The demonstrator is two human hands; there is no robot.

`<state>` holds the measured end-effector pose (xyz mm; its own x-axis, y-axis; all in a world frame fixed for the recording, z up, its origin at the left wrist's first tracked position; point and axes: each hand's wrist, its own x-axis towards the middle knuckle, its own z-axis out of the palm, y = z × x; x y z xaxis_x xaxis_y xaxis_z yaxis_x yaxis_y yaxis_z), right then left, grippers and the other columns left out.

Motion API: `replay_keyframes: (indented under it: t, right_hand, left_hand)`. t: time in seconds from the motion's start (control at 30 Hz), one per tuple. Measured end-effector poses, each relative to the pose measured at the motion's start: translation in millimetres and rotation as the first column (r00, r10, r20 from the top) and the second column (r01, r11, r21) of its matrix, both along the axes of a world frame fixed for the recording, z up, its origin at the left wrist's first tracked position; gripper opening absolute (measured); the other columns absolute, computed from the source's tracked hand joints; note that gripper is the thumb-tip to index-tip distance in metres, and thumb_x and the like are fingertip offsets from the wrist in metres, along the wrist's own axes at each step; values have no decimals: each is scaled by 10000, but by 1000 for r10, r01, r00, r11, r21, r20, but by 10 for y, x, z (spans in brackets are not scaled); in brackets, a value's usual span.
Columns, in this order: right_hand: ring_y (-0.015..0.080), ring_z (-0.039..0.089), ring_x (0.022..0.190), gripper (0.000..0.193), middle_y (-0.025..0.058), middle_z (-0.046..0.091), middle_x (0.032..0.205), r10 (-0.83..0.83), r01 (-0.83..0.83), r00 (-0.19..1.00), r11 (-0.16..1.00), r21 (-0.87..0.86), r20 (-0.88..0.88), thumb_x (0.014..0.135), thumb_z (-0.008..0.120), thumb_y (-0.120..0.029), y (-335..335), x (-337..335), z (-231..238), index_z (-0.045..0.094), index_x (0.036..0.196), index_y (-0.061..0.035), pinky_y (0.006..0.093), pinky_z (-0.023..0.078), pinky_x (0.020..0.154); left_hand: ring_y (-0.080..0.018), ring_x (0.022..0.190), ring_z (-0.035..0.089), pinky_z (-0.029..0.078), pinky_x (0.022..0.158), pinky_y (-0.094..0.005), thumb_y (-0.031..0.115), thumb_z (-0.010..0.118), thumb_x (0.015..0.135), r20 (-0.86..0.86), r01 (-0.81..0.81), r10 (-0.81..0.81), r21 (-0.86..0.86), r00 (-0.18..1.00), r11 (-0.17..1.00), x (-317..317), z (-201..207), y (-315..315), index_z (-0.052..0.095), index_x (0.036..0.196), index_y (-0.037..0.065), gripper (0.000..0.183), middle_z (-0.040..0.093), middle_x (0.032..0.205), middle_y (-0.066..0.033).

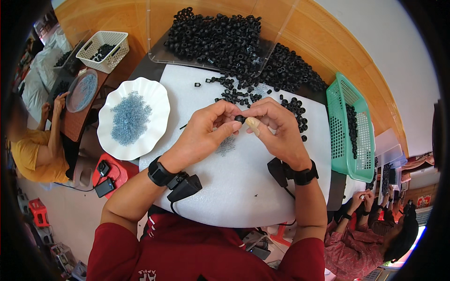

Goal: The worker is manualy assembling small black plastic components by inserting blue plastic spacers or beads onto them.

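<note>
Worktop [234,201]: plate [161,96] at left edge, pieces [131,119] on it; basket [338,129] at right edge; tub [158,55] far side, parts [215,40] inside, loose parts [293,70] right and in front.

Left hand [201,131]: thumb and forefinger pinched, aimed two o'clock. Right hand [279,129]: fingers curled, aimed ten o'clock. Left forearm [129,199]: from eight o'clock. Right forearm [311,201]: from five.

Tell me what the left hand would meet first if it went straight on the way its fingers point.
Past the black piece at its fingertips, the left hand would most likely meet the right hand, whose fingertips lie just ahead; depth is hard to judge here.
</note>
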<state>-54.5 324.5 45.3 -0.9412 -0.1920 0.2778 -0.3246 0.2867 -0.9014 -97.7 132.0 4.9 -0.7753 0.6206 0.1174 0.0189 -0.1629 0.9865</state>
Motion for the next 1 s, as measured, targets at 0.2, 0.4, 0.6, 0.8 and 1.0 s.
replay_keyframes:
  t: [0.2,0.4,0.6,0.8,1.0]
  right_hand:
    - [149,611,863,154,80,596,970,30,-31,999,994,105,15,869,614,16,31,9,52,651,1017,-3,259,527,751]
    - [136,616,856,132,67,621,989,114,-61,971,968,-244,209,900,620,-20,97,-18,-44,634,1025,19,254,515,756]
    - [146,630,852,179,71,629,977,203,-114,931,951,-286,304,889,646,-46,172,-56,-1,617,1056,13,276,536,746]
    - [152,639,847,237,78,635,980,298,-49,800,897,-439,521,842,720,-121,227,-59,-9,626,1028,-8,308,577,711]
    - [151,642,835,222,80,651,965,282,-56,823,905,-422,494,841,725,-129,226,-53,-21,634,1004,-9,304,575,692]
  left_hand:
    - [-89,899,591,497,820,-244,64,606,928,-30,-26,24,-70,999,997,-7,16,-1,556,1119,2,207,601,1008,-19]
    - [-93,913,594,504,824,-250,60,618,921,3,4,-4,-25,1000,1000,1,26,-2,565,1118,1,212,603,1015,-24]
    - [-97,920,598,507,823,-253,79,619,924,66,52,-53,6,996,999,2,44,-28,571,1109,6,205,601,1013,-30]
    - [-82,862,586,481,763,-235,101,625,921,9,70,-70,-1,997,998,24,63,-17,581,1088,4,198,613,941,-21]
    - [-63,799,556,456,706,-221,114,635,914,-13,61,-61,3,998,998,34,70,-14,593,1064,9,188,620,881,-8]
